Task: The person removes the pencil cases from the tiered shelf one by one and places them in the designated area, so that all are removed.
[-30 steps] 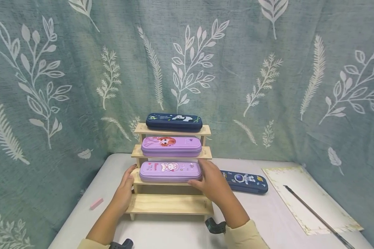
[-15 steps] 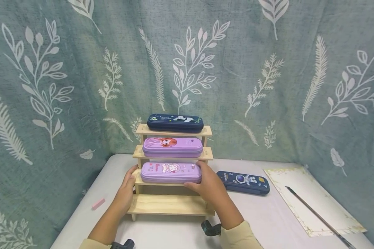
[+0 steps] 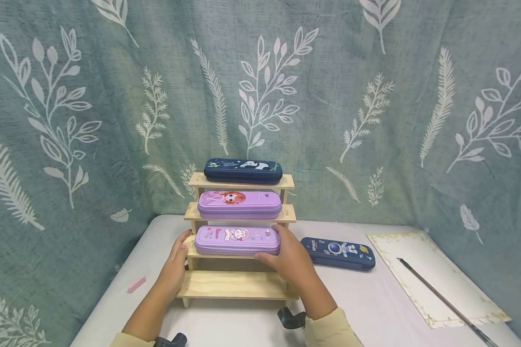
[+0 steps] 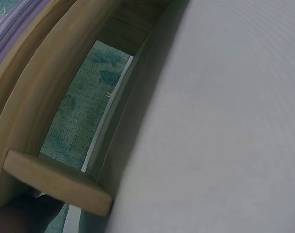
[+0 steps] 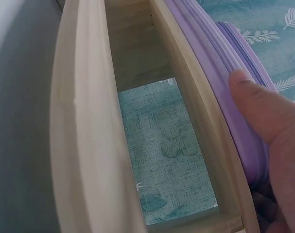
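A: Hands status? Right hand (image 3: 286, 255) grips the right end of the lilac pencil case (image 3: 237, 239), thumb on top, fingers curled under the front edge. Right wrist view confirms it: thumb (image 5: 264, 109) pressed on the case's purple side.

B: Left hand?

A: Left hand (image 3: 175, 262) rests against the left end of the wooden stepped rack (image 3: 236, 285), fingers fairly straight, thumb tip just beside the case's left end. Can't tell if it actually touches the case. Left wrist view shows only rack wood and tabletop, no fingers.

B: Where's the case sitting?

A: Third step from the top, lying flat, long side facing front, roughly centred. Lowest step below it has nothing on it.

B: Other steps?

A: Top step: dark blue panda case (image 3: 242, 170). Second step: purple case with a red-haired girl print (image 3: 239, 204). Both flat, stacked in line above the lilac one.

B: Anything off the rack?

A: Dark blue astronaut case (image 3: 338, 252) on the tabletop (image 3: 373, 299), just right of the rack, near the right hand but apart from it. Further right, a sheet of paper (image 3: 434, 284) with a thin dark brush (image 3: 438, 299) lying diagonally across it. Pink eraser (image 3: 136, 284) at the tabletop's left edge, well apart from the left hand. Green leaf-print cloth (image 3: 330, 96) behind everything.
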`<state>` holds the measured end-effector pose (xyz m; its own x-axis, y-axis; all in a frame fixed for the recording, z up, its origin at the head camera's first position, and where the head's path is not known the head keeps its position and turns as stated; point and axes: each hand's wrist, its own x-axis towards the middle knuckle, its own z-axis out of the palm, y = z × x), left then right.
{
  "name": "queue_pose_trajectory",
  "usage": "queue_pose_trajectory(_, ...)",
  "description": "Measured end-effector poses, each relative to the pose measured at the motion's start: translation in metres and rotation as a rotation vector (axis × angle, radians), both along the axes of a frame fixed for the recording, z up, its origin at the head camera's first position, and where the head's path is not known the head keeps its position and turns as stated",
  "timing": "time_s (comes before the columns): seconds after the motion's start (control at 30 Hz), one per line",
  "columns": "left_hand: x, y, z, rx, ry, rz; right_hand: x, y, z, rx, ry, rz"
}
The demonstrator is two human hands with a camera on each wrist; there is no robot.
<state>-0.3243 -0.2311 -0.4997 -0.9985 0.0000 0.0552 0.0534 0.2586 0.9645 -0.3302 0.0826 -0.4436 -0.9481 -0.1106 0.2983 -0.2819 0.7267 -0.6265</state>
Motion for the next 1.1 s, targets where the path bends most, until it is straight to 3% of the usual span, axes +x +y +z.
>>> queue_pose_trajectory(0.47, 0.001, -0.001, -0.001, 0.013, 0.016, -0.011, 0.003, 0.003, -0.003, 0.003, 0.030, -0.020)
queue_pose_trajectory(0.8, 0.000, -0.001, -0.001, 0.026, 0.020, -0.010, 0.015, 0.012, -0.009, 0.006, 0.073, -0.007)
queue_pose_trajectory(1.1, 0.002, 0.000, 0.001, 0.012, 0.024, -0.014, 0.026, 0.023, -0.006, 0.031, 0.055, -0.004)
